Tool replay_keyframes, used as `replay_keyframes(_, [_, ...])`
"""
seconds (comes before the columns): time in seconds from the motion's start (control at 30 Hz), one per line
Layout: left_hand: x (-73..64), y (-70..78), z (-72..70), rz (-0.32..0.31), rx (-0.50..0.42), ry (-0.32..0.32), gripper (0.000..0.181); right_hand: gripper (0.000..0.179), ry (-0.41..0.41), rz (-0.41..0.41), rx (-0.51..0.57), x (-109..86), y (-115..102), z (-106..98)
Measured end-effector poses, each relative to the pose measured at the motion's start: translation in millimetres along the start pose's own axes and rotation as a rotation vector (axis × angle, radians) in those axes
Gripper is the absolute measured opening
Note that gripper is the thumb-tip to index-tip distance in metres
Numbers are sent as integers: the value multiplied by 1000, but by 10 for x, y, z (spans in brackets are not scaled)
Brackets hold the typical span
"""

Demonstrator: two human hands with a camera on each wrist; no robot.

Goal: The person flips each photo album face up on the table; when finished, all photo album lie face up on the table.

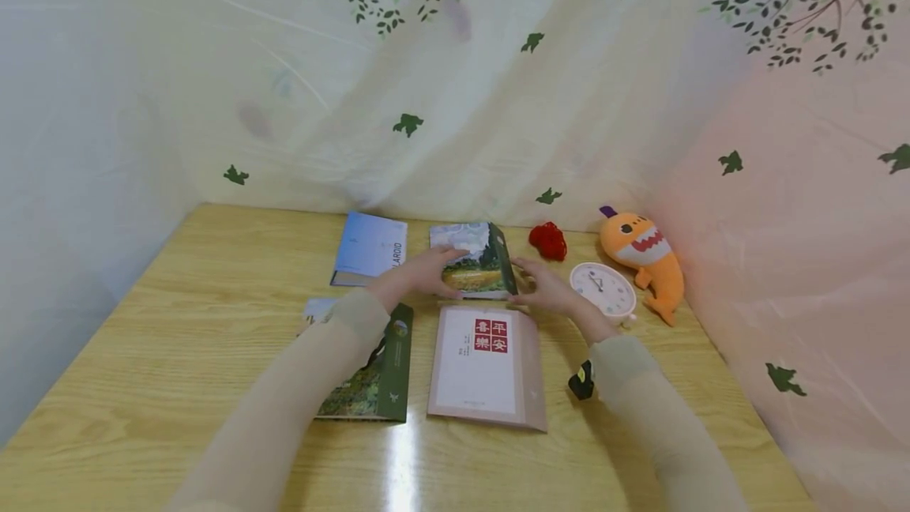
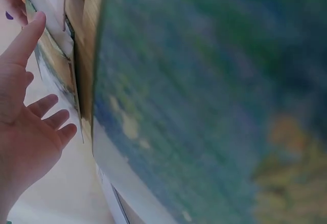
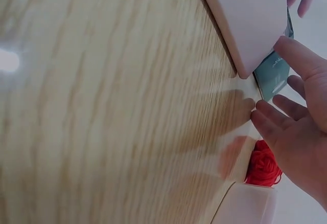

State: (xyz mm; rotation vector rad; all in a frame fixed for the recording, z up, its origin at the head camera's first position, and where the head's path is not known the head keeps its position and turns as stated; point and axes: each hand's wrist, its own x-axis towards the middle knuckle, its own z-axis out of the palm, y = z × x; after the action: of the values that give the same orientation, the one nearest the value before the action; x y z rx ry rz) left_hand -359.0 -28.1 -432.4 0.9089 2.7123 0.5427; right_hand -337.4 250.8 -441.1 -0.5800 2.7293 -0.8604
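Note:
In the head view a book with a landscape painting on its cover [image 1: 478, 263] lies at the back middle of the table, its dark green spine to the right. My left hand [image 1: 429, 271] is over its left part, fingers spread; the left wrist view shows the thumb near the book's edge. On the spine side is my right hand [image 1: 546, 288], fingers loosely extended in the right wrist view. Whether either hand touches the book I cannot tell. Nearer me lie a pink book with red characters [image 1: 472, 378] and a green-spined painting book [image 1: 398, 370], partly hidden by the left arm.
A blue book [image 1: 371, 247] lies to the back left. Toward the right are a red yarn bundle [image 1: 548, 241], a round pink clock [image 1: 603, 291] and an orange shark plush [image 1: 647, 259]. A small black object [image 1: 581, 382] sits by the right sleeve. Fabric hangs behind the wooden table [image 1: 178, 322].

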Motion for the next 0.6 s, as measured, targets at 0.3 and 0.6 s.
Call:
replay_keyframes(0.3, [18,-17,-10,14,49,-39,82,82,-53,52,-10,70,-12,22])
replay_keyframes(0.6, [-8,-2,-62,23,84,-83,73,80,-55,76,34,106,-27,31])
